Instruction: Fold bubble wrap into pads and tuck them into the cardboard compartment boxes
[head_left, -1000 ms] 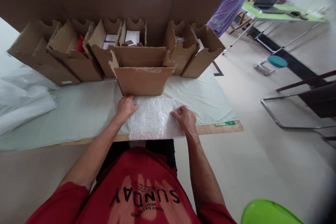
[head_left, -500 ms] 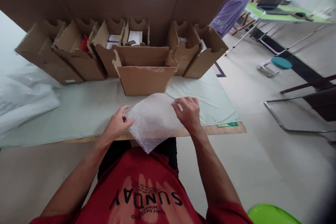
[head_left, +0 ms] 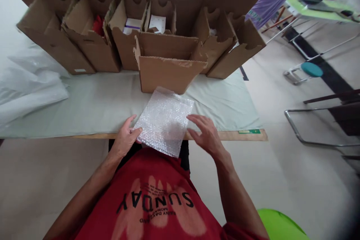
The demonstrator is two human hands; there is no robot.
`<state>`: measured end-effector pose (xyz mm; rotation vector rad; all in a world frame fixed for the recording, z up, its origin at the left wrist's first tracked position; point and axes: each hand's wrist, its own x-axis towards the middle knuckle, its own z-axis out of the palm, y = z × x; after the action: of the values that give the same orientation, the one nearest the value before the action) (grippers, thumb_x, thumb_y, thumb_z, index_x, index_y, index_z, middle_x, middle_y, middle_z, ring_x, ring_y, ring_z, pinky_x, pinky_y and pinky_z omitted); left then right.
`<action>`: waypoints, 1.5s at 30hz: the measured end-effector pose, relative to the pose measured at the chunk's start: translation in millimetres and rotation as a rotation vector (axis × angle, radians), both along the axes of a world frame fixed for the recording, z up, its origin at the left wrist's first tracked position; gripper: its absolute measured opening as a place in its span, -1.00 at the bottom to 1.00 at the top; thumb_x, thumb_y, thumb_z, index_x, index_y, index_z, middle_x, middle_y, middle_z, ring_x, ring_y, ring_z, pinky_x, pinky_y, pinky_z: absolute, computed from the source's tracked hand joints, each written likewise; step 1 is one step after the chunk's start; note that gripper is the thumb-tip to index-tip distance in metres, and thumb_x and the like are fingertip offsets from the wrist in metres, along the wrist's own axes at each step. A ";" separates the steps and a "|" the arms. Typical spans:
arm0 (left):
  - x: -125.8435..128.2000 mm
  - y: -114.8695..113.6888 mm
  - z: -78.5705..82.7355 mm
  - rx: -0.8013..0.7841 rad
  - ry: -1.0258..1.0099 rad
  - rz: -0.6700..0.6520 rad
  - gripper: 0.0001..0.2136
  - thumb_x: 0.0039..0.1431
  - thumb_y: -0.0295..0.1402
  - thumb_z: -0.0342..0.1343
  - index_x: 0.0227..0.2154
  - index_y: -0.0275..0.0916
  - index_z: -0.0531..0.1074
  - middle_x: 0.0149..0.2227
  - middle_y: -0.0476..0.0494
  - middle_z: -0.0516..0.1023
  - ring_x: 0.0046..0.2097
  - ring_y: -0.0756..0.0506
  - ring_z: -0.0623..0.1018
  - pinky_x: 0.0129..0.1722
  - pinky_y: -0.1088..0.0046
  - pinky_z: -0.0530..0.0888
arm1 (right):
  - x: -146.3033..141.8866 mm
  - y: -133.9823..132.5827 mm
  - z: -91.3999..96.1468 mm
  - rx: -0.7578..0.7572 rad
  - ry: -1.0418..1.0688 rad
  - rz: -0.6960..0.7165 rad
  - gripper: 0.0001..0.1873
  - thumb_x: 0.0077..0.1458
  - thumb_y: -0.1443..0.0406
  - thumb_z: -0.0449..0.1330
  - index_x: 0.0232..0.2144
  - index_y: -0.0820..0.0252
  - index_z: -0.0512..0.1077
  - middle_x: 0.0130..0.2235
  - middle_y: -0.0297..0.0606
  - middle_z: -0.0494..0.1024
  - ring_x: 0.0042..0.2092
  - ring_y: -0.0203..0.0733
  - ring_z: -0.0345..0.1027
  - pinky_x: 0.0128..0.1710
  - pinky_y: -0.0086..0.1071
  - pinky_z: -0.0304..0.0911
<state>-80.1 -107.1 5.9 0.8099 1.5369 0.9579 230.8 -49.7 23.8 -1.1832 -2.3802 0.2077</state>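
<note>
Since the picture half a second earlier, the bubble wrap had turned between the two hands, its lowest corner swinging toward the right, and the fingers of the right hand had opened wider. In the head view, the left hand pinched the wrap's lower left corner, thumb on top and index finger sticking out past it. The right hand was spread beside the right edge, fingertips so close that I could not tell whether they touched it. The wrap lay slanted over the front edge of the table, its far corner close to the front cardboard box and its near edge above the red shirt. White plastic was heaped at the left on the pale cloth.
</note>
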 end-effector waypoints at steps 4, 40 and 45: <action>6.1 2.6 -0.4 0.021 -0.019 -0.008 -0.18 -0.03 -0.20 0.24 0.33 -0.30 0.21 -0.56 0.12 0.46 -0.57 0.01 0.44 -0.52 0.49 0.50 | 3.3 -62.2 -35.5 -0.027 -0.121 -0.037 -0.37 0.19 0.30 0.23 0.30 0.14 0.28 0.32 0.01 0.35 0.34 0.16 0.18 0.18 0.00 0.20; 11.0 46.3 0.2 0.052 0.851 -0.276 -0.76 0.13 -0.21 0.14 -0.20 -0.21 0.52 -0.48 -0.04 0.55 -0.38 -0.13 0.53 -0.35 0.41 0.35 | -40.6 -0.6 -37.5 -0.428 0.442 -0.552 -0.41 0.05 0.11 0.21 0.10 0.23 0.39 -0.42 -0.34 0.51 -0.40 -0.17 0.36 -0.27 -0.28 0.28; 18.8 24.4 5.3 0.437 1.107 -0.223 -0.51 0.21 -0.26 0.15 0.19 -0.26 0.37 0.00 -0.33 0.59 -0.01 -0.28 0.58 -0.04 0.22 0.46 | -40.4 -0.1 -38.9 -0.426 0.394 -0.557 -0.37 0.07 0.10 0.18 0.16 0.23 0.36 -0.38 -0.31 0.52 -0.39 -0.15 0.38 -0.26 -0.26 0.29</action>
<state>-61.3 -82.8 11.2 2.0036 2.0846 0.6870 190.4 -49.7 -15.1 -1.7566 -1.6364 0.7076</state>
